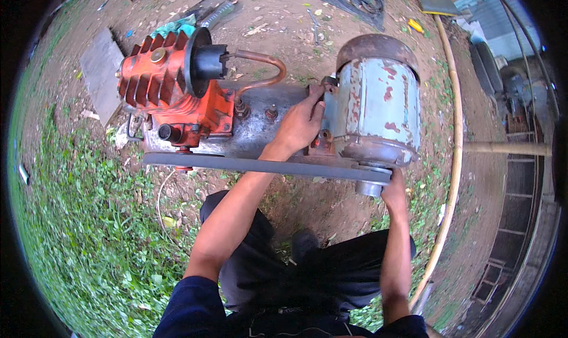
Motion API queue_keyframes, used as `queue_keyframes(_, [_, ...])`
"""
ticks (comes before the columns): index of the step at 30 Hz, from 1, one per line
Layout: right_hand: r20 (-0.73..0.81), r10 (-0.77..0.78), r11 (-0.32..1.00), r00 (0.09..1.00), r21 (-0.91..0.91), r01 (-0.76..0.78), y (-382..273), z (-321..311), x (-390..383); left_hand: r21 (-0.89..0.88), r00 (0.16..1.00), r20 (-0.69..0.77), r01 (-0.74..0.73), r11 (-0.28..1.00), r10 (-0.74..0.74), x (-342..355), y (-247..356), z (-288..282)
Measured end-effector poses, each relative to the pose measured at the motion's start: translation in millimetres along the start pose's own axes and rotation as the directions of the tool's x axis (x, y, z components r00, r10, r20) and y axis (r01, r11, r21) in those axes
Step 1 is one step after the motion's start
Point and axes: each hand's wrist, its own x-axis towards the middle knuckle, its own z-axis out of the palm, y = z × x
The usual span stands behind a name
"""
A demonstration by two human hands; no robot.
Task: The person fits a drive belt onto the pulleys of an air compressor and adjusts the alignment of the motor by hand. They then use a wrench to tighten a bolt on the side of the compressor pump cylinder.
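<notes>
My left hand [300, 124] reaches beneath the drive belt [236, 163], its stretched fingers lying against the base side of a worn light-blue electric motor [378, 101]. My right hand [395, 187] is at the motor's near end, beside the grey pulley [369, 188]; its fingers are mostly hidden behind pulley and motor. The black belt runs from this pulley leftward past the orange finned compressor pump [157, 81]. Both machines sit on a dark metal tank [257, 119]. A curved copper pipe [275, 72] links the pump to a fitting on the tank.
A long bamboo pole [454, 131] stands along the right side. Beyond the pump lies a flat grey board [102, 72]. A dark plastic sheet [355, 1] and a wrench [313, 26] are on the dirt at the back. Grass [100, 220] covers the left.
</notes>
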Motion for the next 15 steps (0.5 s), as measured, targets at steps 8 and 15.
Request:
queue_keyframes(8, [0.377,-0.091,0.954,0.922,-0.233,0.189,-3,-33,49,0.147,0.996,0.076,0.040,0.988,-0.052,-17,8,1])
queue_keyframes(15, [0.316,-0.292,0.896,0.903,-0.240,0.373,28,-18,60,0.221,0.998,0.066,-0.036,0.975,0.022,-13,7,1])
